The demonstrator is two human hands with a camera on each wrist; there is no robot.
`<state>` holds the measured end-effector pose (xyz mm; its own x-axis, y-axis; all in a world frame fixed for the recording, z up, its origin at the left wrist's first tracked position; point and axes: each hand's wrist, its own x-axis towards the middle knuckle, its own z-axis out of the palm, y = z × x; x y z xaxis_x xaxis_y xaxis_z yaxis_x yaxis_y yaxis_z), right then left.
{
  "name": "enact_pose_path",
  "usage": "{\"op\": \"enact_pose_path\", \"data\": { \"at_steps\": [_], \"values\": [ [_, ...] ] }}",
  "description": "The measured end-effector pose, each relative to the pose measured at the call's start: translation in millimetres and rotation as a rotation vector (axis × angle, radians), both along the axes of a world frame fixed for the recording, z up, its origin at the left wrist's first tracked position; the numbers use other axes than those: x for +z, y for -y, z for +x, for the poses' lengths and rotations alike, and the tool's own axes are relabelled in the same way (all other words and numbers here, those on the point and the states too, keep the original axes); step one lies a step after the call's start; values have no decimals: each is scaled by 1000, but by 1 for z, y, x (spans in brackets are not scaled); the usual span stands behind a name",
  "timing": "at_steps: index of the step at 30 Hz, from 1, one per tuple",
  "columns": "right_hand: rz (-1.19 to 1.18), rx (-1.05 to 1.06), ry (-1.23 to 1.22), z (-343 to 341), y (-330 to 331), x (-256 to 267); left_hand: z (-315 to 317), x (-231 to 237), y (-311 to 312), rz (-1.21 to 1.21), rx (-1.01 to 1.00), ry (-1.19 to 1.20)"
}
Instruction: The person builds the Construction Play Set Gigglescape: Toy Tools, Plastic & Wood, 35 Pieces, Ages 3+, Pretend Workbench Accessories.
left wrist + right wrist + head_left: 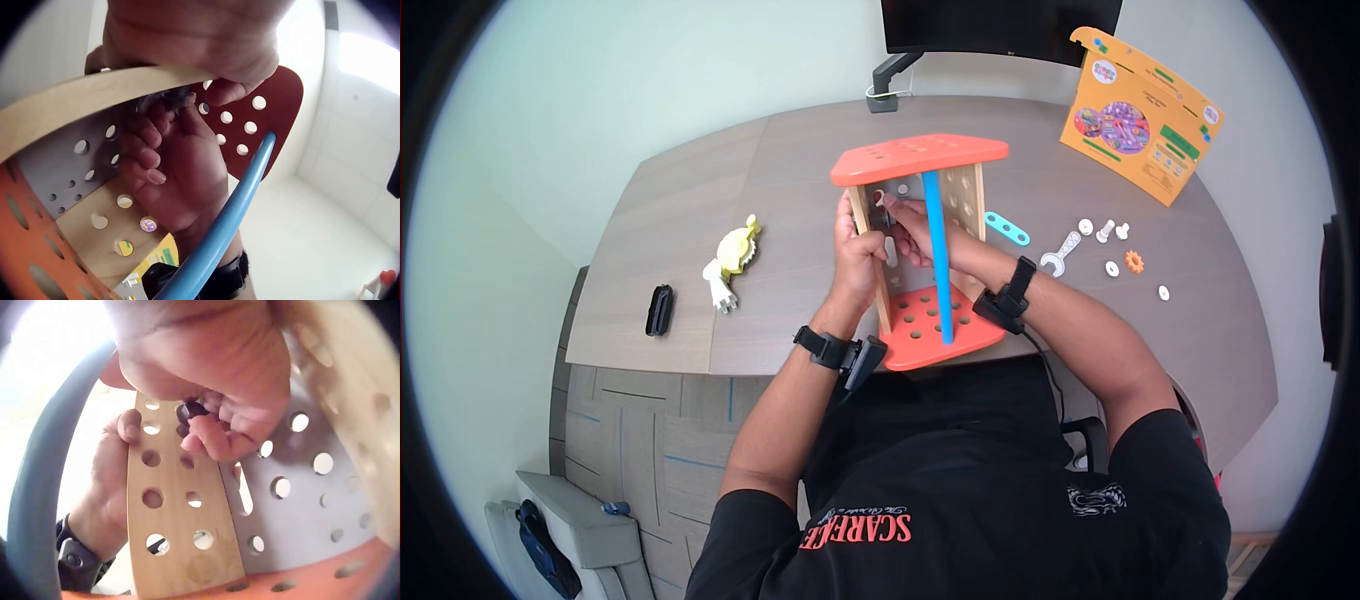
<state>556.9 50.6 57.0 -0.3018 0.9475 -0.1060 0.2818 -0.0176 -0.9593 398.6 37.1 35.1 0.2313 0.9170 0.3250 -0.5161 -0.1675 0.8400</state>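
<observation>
A toy frame with an orange top point(930, 155), an orange perforated base point(915, 345), wooden side panels and a blue rod point(937, 250) stands at the table's front edge. My left hand point(858, 262) grips the left wooden panel point(172, 519) from outside, its thumb over the edge. Inside the frame, behind the rod, is my right hand point(915, 235). Its curled fingers pinch a small dark faceted piece point(186, 414) against that panel's upper holes; the fingers hide part of it. A grey perforated panel point(294, 500) forms the frame's back.
Right of the frame lie a turquoise strip point(1007, 229), a grey toy wrench point(1060, 254), white bolts point(1106, 231) and an orange gear point(1134, 262). A yellow-green toy saw point(736, 250) and black case point(659, 310) lie left. The orange box point(1145, 115) and monitor point(1000, 28) stand behind.
</observation>
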Motion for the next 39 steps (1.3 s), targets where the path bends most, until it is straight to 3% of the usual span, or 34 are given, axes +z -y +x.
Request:
{"op": "enact_pose_path", "data": {
  "at_steps": [3,6,9,12,19,24,27,30,33,36,39],
  "values": [
    [-24,2,-34,1,6,14,1,-14,-11,20,24,12],
    [-231,-21,-46,4,-1,4,1,-21,-15,25,68,38],
    [-208,2,-123,5,12,7,8,-7,-4,16,129,90],
    [29,-75,-239,-2,25,11,9,-7,-3,13,134,93],
    [-19,36,-4,1,3,10,-1,-10,-5,20,-37,39],
    [-134,36,9,5,8,19,3,-3,2,41,103,-21],
    [-58,-4,-56,4,17,20,5,-3,3,37,116,10],
    [182,29,-108,1,18,7,4,-10,-2,40,84,37],
    [176,50,-8,-1,14,11,2,-4,1,42,-7,35],
    [-77,36,75,-1,0,14,2,5,9,34,-30,20],
    [-55,13,0,-3,14,26,3,-6,-2,48,-17,50]
  ]
}}
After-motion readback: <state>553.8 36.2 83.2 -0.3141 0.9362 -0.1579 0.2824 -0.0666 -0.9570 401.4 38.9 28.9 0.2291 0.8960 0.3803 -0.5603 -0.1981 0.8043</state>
